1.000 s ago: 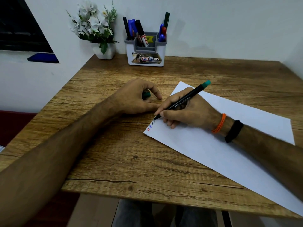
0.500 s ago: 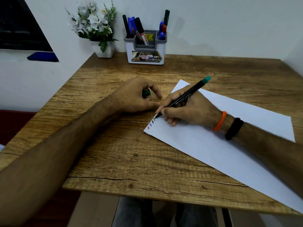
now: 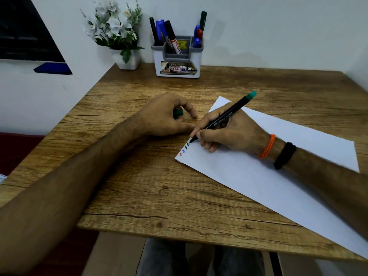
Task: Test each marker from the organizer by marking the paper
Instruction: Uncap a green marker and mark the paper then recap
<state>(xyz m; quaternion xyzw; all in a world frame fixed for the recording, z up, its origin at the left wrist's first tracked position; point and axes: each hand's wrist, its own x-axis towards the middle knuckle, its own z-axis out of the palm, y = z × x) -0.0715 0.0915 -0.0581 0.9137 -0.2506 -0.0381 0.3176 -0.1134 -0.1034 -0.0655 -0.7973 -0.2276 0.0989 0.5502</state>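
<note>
- Fingers (image 3: 189, 110) of left hand (image 3: 165, 116) curled round a green cap (image 3: 177, 113), pinching it; hand resting on the wooden counter (image 3: 139, 186), just left of the paper's corner.
- Fingers (image 3: 196, 132) of right hand (image 3: 229, 132) pinching a black marker (image 3: 225, 118) near its tip, green end pointing up and away; tip touching the near left corner of the paper (image 3: 268, 186).
- Along that paper edge, small marks in a row (image 3: 185, 149): red, blue, dark, then green right at the tip.
- Lying slantwise on the counter's right half, the white sheet, its near right part running past the counter edge.
- At far left on the wall, a dark framed panel (image 3: 25, 32) with a blue shape (image 3: 53, 68) under it.
- At the back of the counter against the wall, a white pot of pale flowers (image 3: 117, 32); right of it, the white and grey organizer (image 3: 177, 60), upright, holding black, blue and red markers (image 3: 171, 36) in its left and right compartments.
- On the right wrist, an orange band (image 3: 267, 146) and a black band (image 3: 284, 155) side by side.
</note>
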